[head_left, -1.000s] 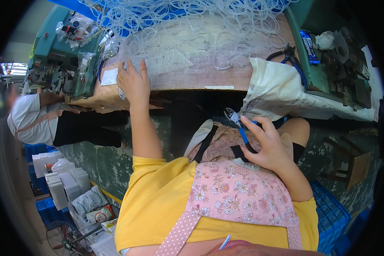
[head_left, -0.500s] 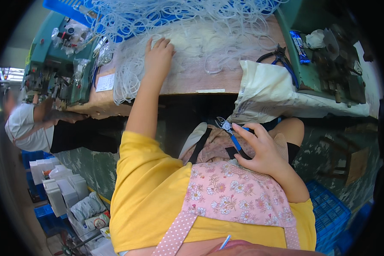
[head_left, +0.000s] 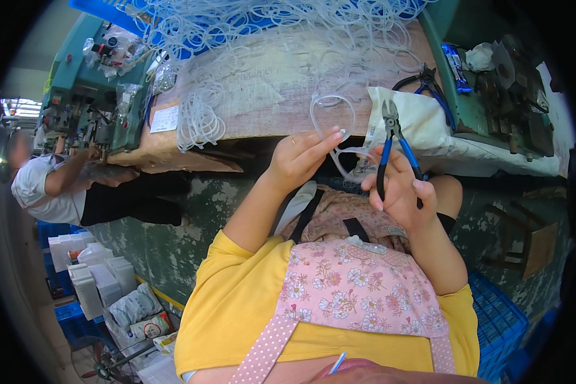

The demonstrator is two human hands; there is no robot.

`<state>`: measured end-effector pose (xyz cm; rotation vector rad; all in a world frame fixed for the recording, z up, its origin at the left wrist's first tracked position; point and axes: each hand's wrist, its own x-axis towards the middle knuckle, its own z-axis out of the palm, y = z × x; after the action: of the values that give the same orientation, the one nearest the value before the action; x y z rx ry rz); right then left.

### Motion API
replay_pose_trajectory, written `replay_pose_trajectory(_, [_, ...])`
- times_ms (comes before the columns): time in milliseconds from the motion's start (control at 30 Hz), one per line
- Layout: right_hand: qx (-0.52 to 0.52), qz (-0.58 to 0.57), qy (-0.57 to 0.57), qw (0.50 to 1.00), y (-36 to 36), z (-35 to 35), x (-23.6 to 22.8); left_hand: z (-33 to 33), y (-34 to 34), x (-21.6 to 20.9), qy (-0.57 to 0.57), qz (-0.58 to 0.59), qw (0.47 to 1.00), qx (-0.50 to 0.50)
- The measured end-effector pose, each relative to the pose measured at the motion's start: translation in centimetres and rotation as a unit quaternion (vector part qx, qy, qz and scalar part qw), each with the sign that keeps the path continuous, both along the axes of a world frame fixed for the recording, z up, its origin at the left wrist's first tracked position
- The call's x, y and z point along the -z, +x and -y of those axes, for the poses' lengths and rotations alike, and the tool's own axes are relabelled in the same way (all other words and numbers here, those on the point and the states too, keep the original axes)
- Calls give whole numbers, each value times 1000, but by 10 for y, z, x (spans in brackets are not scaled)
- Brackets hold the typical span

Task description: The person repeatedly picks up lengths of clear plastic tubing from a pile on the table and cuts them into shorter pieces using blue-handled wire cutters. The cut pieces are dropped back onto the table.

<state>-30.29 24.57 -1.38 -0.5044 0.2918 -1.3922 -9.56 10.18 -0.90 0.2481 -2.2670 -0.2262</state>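
Between my hands, just off the table's front edge, is a looped piece of thin translucent plastic [head_left: 354, 118]. My left hand [head_left: 301, 160] pinches it near its middle, one ring standing beyond the fingertips. In my right hand [head_left: 403, 198] are diagonal cutters [head_left: 392, 128] with blue and black handles, their jaws pointing away from me and slightly apart. The fingers of that hand also touch the near end of the looped piece. More tangled translucent loops [head_left: 269, 29] lie heaped at the far side of the table, and a smaller bunch [head_left: 198, 118] lies at its left front.
A second pair of pliers [head_left: 425, 83] lies by a white cloth sack [head_left: 409, 112] on the right. Green machines [head_left: 128, 121] flank the wooden table [head_left: 262, 121]. A person in white [head_left: 41, 182] works at the left. A blue crate [head_left: 499, 320] sits behind my right elbow.
My left hand has come back from the table with a looped plastic piece. My right hand has raised the cutters and turned their jaws away from me.
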Motion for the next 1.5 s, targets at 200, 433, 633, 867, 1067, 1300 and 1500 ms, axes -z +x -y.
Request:
replay_pose_trajectory(200, [17, -173, -4, 985, 15, 0, -6, -48, -31, 10, 562, -189, 781, 200])
replay_pose_trajectory(433, [100, -451, -36, 886, 19, -12, -28, -42, -29, -14, 667, -388, 629, 96])
replay_pose_trajectory(633, [186, -747, -190, 609, 20, -24, -49, -37, -18, -39, 640, -498, 542, 222])
replay_pose_trajectory(867, [179, -769, -238, 566, 24, -25, -51, -47, -23, -46, 598, -528, 571, 195])
replay_pose_trajectory(1067, [183, -763, -226, 577, 26, -25, -50, -48, -22, -47, 591, -528, 579, 195])
replay_pose_trajectory(1300, [192, -777, -245, 547, 22, -24, -44, -45, -19, -52, 639, -495, 550, 211])
replay_pose_trajectory(1500, [180, -787, -276, 521, 6, -18, -40, -33, -16, -59, 788, -368, 431, 239])
